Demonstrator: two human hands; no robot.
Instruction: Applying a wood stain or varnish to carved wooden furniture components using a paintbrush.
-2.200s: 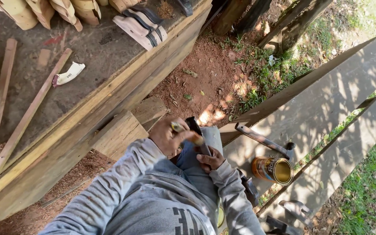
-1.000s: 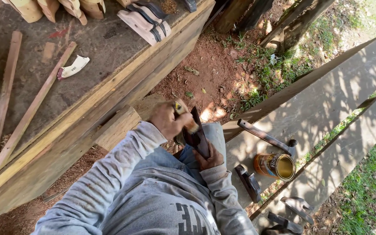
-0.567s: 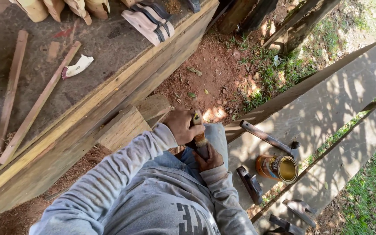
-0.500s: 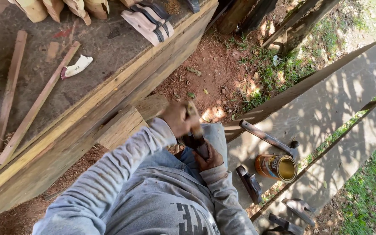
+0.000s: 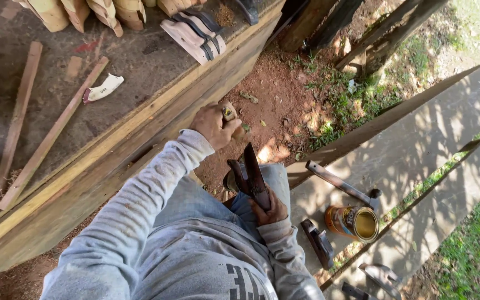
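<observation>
My left hand point(image 5: 213, 123) is raised just off the front edge of the wooden workbench point(image 5: 112, 161), fingers curled tight around a small wooden-handled tool point(image 5: 229, 114) whose top sticks out above my knuckles. My right hand point(image 5: 269, 206) sits low against my knee, gripping a dark sandal piece point(image 5: 251, 175) from below; the piece stands nearly upright, its narrow end pointing away from me, between my two hands and above the red dirt. The tool and the piece are apart.

On the bench, two long wooden sticks point(image 5: 51, 133) lie slanted toward its left edge, with a white scrap point(image 5: 102, 89) beside the upper one. A pair of finished sandals point(image 5: 193, 33) rests near the far right corner. On the plank point(image 5: 418, 155) to my right, an open tin can point(image 5: 354, 222) stands near its front edge, a metal bar point(image 5: 340, 183) lying just beyond it.
</observation>
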